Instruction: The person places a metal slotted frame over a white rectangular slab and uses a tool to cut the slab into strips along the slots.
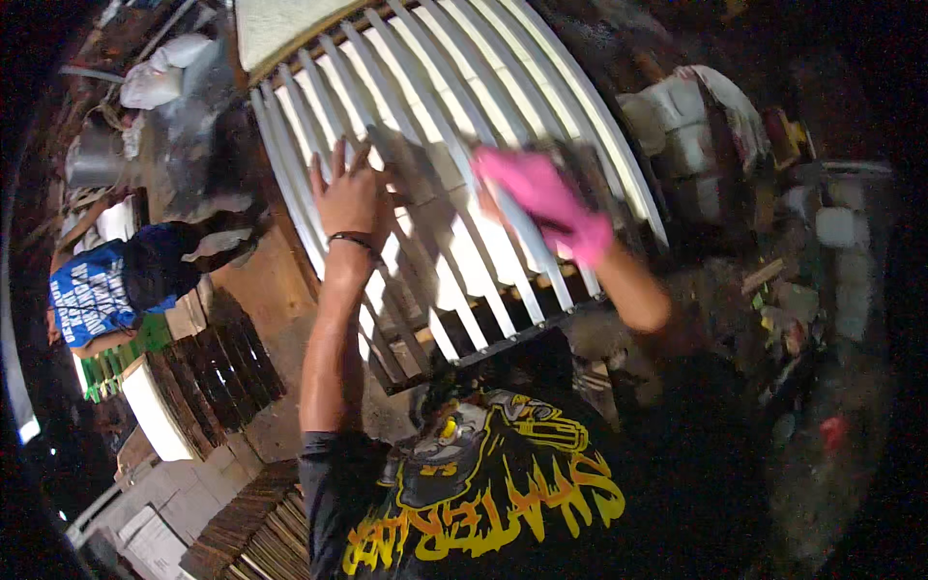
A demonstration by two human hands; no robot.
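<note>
The left hand is bare, its fingers spread and closed on nothing, and seems to rest flat on the slats near the left edge of the slatted frame. The right hand, in a pink covering that may be a glove or a cloth, lies over the right half, nearer the near edge than the far one. It is blurred, with a pale strip running under it; I cannot tell whether it grips that strip or only presses along it. The frame lies in front of the person's black shirt, and a pale panel stands beyond its far left corner

The bare left hand looks the more exposed: if a slat edge is sharp or burred, a slide along it could cut the fingers, and a fingertip could drop into a gap and catch. A hard push from the right hand might skid the frame, should the left hand bear on it too lightly. The pink covering, if loose, could snag on a slat end at the near edge. Bright light between the slats and the hands' own shadows could hide a rough spot
</note>
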